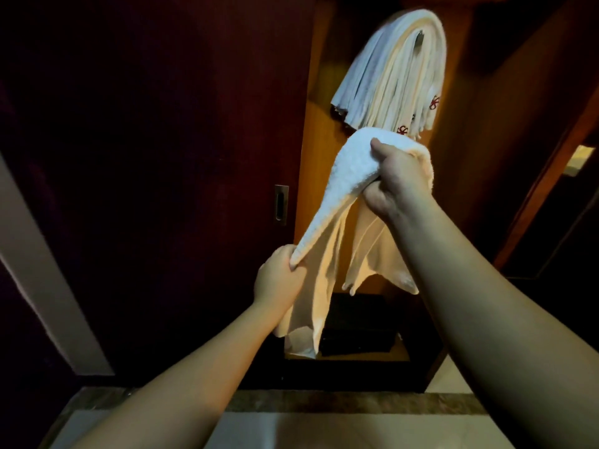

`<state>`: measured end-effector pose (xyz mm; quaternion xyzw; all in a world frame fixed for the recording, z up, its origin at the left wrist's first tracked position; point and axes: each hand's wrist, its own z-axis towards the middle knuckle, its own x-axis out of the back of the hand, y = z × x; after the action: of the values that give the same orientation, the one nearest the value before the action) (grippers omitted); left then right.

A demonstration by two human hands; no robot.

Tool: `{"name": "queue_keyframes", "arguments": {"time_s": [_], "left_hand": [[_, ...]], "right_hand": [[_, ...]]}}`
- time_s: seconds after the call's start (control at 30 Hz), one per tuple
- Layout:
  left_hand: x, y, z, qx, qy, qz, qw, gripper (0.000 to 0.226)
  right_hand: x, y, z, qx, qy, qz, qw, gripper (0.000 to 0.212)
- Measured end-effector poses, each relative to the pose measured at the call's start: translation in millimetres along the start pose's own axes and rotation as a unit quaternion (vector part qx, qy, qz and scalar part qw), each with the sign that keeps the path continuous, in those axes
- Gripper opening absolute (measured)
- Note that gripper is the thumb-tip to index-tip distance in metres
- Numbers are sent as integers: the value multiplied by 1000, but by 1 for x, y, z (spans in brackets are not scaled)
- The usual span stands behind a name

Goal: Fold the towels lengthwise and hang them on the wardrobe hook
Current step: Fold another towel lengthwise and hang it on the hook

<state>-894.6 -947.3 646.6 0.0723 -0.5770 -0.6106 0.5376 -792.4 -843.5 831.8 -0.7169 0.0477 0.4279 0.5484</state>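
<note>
white towel held up in front of the open wardrobe.
right hand point(393, 186) grips the towel point(350, 170) bunched at its top, fingers clamped round it; left hand point(280, 277) pinches a lower edge, the rest hanging loose. folded towels point(385, 72) hang on the hook point(420, 38) above.

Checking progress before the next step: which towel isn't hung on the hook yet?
The towel stretched between both hands: right hand grips its upper end, left hand pinches lower down. The hung towels drape over the hook above it.
</note>
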Motion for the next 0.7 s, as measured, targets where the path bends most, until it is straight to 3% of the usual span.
{"name": "queue_keyframes", "arguments": {"time_s": [0.2, 0.33, 0.47, 0.6, 0.7], "left_hand": [[27, -50, 5, 50, 7, 126, 991, 3], [63, -71, 7, 86, 36, 90, 992, 6], [98, -67, 15, 68, 48, 35, 996, 10], [117, -57, 24, 56, -51, 137, 988, 22], [124, -56, 30, 44, -93, 236, 966, 16]], "right_hand": [[15, -13, 11, 33, 40, -8, 999, 55], [29, -23, 23, 54, 75, -15, 996, 56], [42, -27, 32, 56, 106, -28, 992, 53], [52, -28, 42, 57, 119, -27, 991, 55], [61, -27, 47, 53, 126, -20, 990, 54]]}}
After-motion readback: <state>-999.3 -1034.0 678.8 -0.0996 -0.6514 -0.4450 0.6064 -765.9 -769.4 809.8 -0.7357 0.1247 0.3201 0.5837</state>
